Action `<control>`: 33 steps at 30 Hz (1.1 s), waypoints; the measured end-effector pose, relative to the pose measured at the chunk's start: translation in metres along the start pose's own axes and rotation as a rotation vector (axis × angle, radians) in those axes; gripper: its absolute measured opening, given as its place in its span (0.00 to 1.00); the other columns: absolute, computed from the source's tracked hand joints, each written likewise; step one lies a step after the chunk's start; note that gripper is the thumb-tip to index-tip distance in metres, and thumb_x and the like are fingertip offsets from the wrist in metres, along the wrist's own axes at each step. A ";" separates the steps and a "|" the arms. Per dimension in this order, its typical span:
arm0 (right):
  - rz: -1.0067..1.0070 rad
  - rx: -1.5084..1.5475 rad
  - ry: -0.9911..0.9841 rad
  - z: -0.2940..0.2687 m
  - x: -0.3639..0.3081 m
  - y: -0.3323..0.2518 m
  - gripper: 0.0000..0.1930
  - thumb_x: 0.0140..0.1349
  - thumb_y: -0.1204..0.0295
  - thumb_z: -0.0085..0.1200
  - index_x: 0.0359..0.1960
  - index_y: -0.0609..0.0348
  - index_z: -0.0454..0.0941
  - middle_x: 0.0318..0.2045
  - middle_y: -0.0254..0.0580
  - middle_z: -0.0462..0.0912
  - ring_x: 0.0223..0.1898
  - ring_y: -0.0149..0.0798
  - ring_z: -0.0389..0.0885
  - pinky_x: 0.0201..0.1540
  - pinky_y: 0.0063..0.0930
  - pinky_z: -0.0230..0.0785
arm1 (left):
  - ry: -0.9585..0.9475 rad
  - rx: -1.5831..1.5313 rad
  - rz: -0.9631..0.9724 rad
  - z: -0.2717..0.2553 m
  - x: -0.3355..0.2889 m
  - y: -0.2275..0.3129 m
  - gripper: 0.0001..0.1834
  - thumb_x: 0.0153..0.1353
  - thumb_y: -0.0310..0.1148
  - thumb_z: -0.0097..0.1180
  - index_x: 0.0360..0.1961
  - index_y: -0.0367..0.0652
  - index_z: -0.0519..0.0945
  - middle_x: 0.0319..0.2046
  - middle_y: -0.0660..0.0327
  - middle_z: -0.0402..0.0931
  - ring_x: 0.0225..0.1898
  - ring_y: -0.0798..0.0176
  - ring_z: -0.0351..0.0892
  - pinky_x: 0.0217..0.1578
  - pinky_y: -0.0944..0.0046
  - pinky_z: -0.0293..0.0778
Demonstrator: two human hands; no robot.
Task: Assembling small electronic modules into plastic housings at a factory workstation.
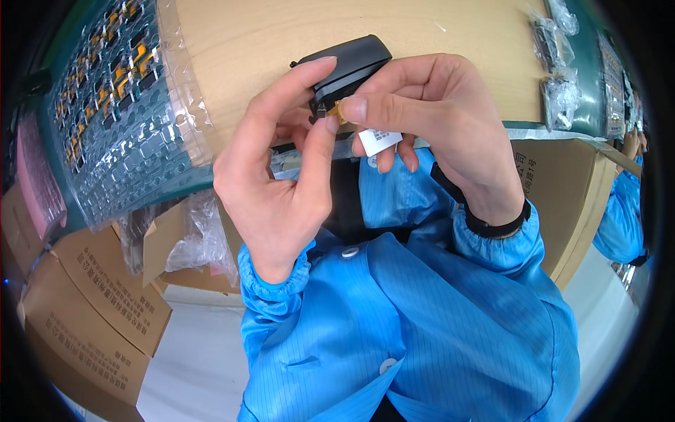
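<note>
Both my hands meet over the near edge of the table. My right hand pinches a small orange flex cable piece between thumb and forefinger. A white printed label hangs below those fingers; what it is fixed to is hidden. My left hand is closed around a small dark part at the left end of the orange piece, thumb and fingers touching it. Just beyond the fingertips is a black rounded case, tilted, partly covered by both hands. I cannot tell whether it rests on the table or is held.
Clear trays of orange-and-black flex parts lie at the left. Plastic-wrapped parts line the right side. Cardboard boxes stand below left, another box at right. A co-worker's blue sleeve shows at far right.
</note>
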State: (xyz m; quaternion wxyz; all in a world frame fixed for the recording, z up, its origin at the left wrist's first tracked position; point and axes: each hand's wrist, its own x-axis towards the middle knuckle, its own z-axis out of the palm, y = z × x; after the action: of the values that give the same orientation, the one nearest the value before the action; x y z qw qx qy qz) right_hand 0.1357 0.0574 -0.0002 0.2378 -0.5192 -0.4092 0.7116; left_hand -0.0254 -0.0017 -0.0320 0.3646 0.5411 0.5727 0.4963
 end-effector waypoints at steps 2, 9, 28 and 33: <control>0.003 -0.008 0.004 0.001 -0.001 0.000 0.10 0.57 0.68 0.66 0.29 0.64 0.83 0.20 0.40 0.83 0.17 0.29 0.80 0.14 0.17 0.62 | 0.002 0.004 0.004 0.001 0.000 -0.002 0.21 0.58 0.16 0.58 0.54 0.32 0.77 0.40 0.56 0.81 0.37 0.71 0.77 0.38 0.73 0.72; 0.002 0.005 0.020 0.000 0.001 0.000 0.09 0.57 0.69 0.66 0.30 0.64 0.84 0.19 0.40 0.83 0.17 0.29 0.80 0.14 0.16 0.63 | 0.117 -0.023 0.007 0.005 0.000 -0.003 0.21 0.53 0.14 0.58 0.49 0.39 0.82 0.26 0.62 0.77 0.27 0.73 0.73 0.30 0.73 0.72; -0.053 -0.064 0.110 0.013 -0.005 0.003 0.08 0.56 0.73 0.67 0.33 0.65 0.83 0.23 0.38 0.84 0.20 0.25 0.80 0.20 0.14 0.67 | 0.100 -0.148 -0.145 -0.002 -0.005 0.002 0.16 0.60 0.18 0.58 0.50 0.32 0.80 0.42 0.55 0.83 0.41 0.67 0.81 0.47 0.68 0.75; -0.430 -0.488 0.421 0.009 -0.014 0.010 0.17 0.49 0.75 0.73 0.39 0.64 0.80 0.28 0.35 0.83 0.29 0.25 0.82 0.29 0.14 0.69 | 0.143 -0.328 -0.227 -0.010 -0.004 0.002 0.17 0.60 0.17 0.58 0.52 0.31 0.79 0.41 0.55 0.83 0.40 0.71 0.80 0.45 0.72 0.75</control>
State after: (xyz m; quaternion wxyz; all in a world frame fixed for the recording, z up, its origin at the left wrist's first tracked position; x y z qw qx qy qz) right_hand 0.1329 0.0383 0.0006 0.3298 -0.5977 -0.6082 0.4051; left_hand -0.0337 -0.0074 -0.0283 0.4599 0.3699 0.5658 0.5758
